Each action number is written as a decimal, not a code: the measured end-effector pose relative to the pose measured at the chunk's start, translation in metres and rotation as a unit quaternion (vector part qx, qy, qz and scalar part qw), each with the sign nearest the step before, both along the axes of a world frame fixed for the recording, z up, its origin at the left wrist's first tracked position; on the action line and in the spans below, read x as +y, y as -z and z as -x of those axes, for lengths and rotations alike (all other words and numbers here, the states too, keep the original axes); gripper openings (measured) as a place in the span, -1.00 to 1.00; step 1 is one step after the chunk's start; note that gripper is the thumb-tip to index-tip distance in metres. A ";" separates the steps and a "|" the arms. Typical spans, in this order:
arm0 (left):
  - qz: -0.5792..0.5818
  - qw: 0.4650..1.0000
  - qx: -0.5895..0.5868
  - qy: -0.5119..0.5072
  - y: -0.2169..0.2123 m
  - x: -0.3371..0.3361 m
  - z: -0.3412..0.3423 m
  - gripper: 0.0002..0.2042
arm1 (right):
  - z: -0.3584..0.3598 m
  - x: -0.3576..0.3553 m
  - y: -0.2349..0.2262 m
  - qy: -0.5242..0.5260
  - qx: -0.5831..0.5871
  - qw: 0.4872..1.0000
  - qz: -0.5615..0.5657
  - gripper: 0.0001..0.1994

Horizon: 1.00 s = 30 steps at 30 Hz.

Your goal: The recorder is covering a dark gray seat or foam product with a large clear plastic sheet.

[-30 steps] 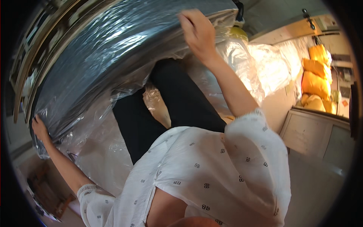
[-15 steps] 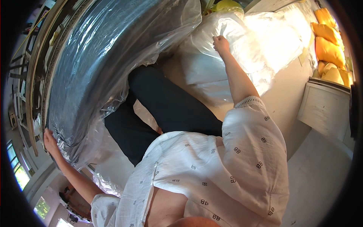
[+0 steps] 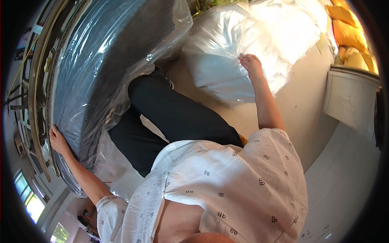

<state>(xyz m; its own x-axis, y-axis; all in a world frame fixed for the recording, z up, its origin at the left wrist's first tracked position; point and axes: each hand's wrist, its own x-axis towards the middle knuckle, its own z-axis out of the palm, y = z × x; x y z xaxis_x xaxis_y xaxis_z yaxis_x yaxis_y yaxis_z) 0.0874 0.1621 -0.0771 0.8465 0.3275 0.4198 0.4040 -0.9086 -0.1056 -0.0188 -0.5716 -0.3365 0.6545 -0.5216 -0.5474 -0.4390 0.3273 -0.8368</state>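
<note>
Clear plastic sheeting (image 3: 87,77) covers a long, dark, curved piece on the left. At its outer edge my left hand (image 3: 58,141) is closed on the sheeting, fingertips partly hidden. To the right, a large bulky bag of clear and whitish plastic (image 3: 221,52) lies on the floor, brightly lit on its far side. My right hand (image 3: 251,65) is over the near side of this bag, its fingers loosely apart and nothing visible in them. Whether those fingertips touch the plastic I cannot tell. My legs in dark trousers (image 3: 178,109) are between the two plastic-covered things.
Wooden frames or rails (image 3: 35,93) run along the far left. At the right stands a pale cabinet (image 3: 350,95), with orange and yellow cushion-like packs (image 3: 347,32) above it. Pale floor (image 3: 312,81) stretches between the bag and the cabinet.
My right hand has moved toward me and slightly right, and its closed fingers have loosened. The left hand stays at the sheeting's edge. The view has shifted a little.
</note>
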 end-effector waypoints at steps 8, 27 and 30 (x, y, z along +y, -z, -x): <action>0.034 0.997 -0.017 0.067 -0.011 0.005 -0.002 -0.52 | 0.028 0.036 -0.148 0.114 -0.316 0.941 0.042 -0.91; 0.636 0.586 0.177 0.470 -0.087 -0.382 0.095 -0.81 | 0.001 0.056 -0.222 -0.359 -0.173 0.647 0.650 -0.68; 0.622 0.610 0.169 0.461 -0.087 -0.348 0.076 -0.86 | -0.002 0.014 -0.222 -0.215 -0.238 0.758 0.568 -0.73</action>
